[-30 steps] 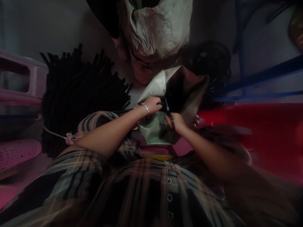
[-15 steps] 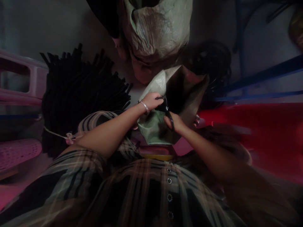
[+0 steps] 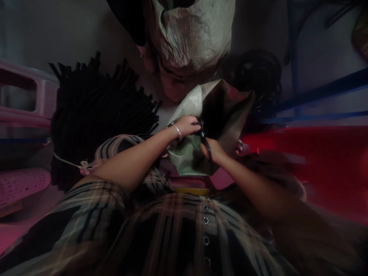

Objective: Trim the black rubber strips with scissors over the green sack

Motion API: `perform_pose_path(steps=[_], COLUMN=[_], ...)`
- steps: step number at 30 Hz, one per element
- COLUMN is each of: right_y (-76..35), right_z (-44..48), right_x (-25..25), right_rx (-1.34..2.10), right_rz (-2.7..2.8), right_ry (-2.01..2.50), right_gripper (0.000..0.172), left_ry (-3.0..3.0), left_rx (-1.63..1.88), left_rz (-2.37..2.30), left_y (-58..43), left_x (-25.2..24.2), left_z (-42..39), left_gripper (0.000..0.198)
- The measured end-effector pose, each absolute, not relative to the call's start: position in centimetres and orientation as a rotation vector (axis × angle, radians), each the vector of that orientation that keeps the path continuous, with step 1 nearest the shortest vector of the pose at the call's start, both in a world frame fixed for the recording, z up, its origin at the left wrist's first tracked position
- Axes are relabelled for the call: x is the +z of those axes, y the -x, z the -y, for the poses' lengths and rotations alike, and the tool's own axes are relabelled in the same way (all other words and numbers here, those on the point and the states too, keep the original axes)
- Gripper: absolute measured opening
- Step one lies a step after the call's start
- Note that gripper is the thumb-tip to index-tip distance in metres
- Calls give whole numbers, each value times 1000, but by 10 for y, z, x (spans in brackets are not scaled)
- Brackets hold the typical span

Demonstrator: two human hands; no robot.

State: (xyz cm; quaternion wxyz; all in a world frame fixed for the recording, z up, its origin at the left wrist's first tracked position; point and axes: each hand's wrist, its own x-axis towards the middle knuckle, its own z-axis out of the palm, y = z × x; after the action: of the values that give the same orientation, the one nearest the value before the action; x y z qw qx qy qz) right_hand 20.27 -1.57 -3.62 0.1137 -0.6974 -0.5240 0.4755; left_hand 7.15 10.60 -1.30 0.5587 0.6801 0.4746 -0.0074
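Note:
My right hand [image 3: 215, 150] is closed around the black handles of a pair of scissors [image 3: 208, 147], whose blades point up and to the left. Pinched in the fingers of my left hand [image 3: 187, 125], with a bracelet at its wrist, is a small black piece [image 3: 197, 123] close to the blades. Its exact kind is too dark to make out. Both hands are over the wide mouth of a grey-green sack [image 3: 185, 155] standing between my legs. The sack's inside is in deep shadow.
A large bundle of black strips or tubes [image 3: 97, 111] lies to the left, near a pink stool [image 3: 47, 96] and a pink basket [image 3: 25, 186]. Ahead stands a bigger sack [image 3: 198, 34]. On the right are a black coil [image 3: 258, 73], a blue frame [image 3: 322, 90] and a red surface [image 3: 322, 165].
My left hand has shifted slightly down and right. Less black material shows below its fingers by the scissors. My right hand stays almost in place.

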Motion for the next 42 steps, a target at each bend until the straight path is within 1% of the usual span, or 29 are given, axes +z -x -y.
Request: perform_pose_path(steps=[6,12,17,22,25,30,35,42], right_y=[-202,-202,-203,-203,-202,-204,-205,-211], right_z=[17,24,23,21,20,18,18,13], right_x=[-41,-40,-44,-45,-44,-47,-46,-43], right_rx=[1404,1495,1482,1430,1379,1363,1341,1357], right_rz=[1449,1320,1397,1476,1519,1471,1435,1284], right_ry=[2087,1980,1966,2043,2064,2077,2119,2133], right_gripper=[11,14,16,14,16,20,20,19], left_ry=[-1715,-1932,-2113,-2129,-2129,-2182,-2231,-2175], left_rx=[-49,-56,-106,-157,-156,-147,-195,-198], left_rz=[-1112,-1128,-1083,-969,-963,-1010,-1066,-1013], left_y=[-70,-68,-69,-71,-72,-68,-63,-65], left_x=[-13,-12,-18,-18,-18,-18,-17,-23], left_z=[-107,-111,-109,-102,-102,-105,-106,-101], left_gripper=[16,23,26,24,23,24,33,29])
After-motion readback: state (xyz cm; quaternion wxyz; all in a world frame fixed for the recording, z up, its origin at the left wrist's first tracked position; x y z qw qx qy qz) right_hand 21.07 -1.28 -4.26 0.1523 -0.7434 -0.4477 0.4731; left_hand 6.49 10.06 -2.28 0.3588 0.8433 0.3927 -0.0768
